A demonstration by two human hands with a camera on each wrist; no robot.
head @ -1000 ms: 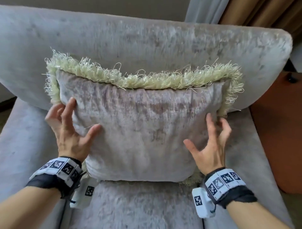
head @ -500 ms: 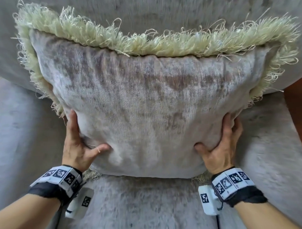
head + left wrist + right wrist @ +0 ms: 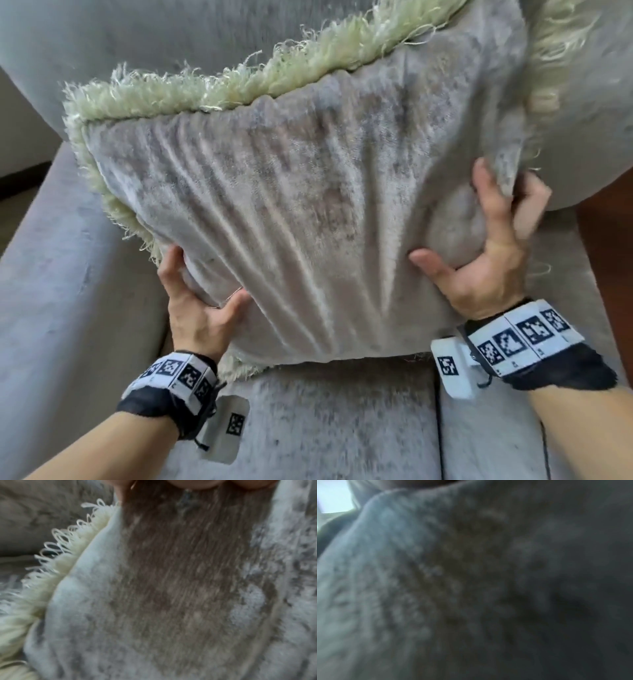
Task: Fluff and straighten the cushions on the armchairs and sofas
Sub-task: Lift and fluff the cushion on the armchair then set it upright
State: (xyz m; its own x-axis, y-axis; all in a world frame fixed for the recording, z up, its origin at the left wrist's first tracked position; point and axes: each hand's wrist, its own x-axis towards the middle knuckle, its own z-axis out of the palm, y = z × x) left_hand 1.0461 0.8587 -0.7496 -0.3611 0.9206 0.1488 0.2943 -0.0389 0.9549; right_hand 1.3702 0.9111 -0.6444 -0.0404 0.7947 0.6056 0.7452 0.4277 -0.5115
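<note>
nearest, both wrists wear marker bands. the left hand [image 3: 197, 308] grips the lower left edge of the cushion [image 3: 301, 212], thumb on the front face and fingers tucked behind it. the right hand [image 3: 493, 250] grips the right side the same way, its fingers [image 3: 529, 205] wrapped round the edge and blurred. both wrist views are filled with blurred grey pile; the left one also shows the cream fringe [image 3: 56, 555].

the cushion is held just above the armchair seat [image 3: 325, 421], tilted, its right side higher, in front of the backrest [image 3: 137, 41].

to fluff it well, i would squeeze in from both sides, shake briefly, then set it square and upright against the backrest with the fringe free.

half a second ago the cushion stood level with both hands at its lower corners; now it is lifted and tipped, the right hand higher.
</note>
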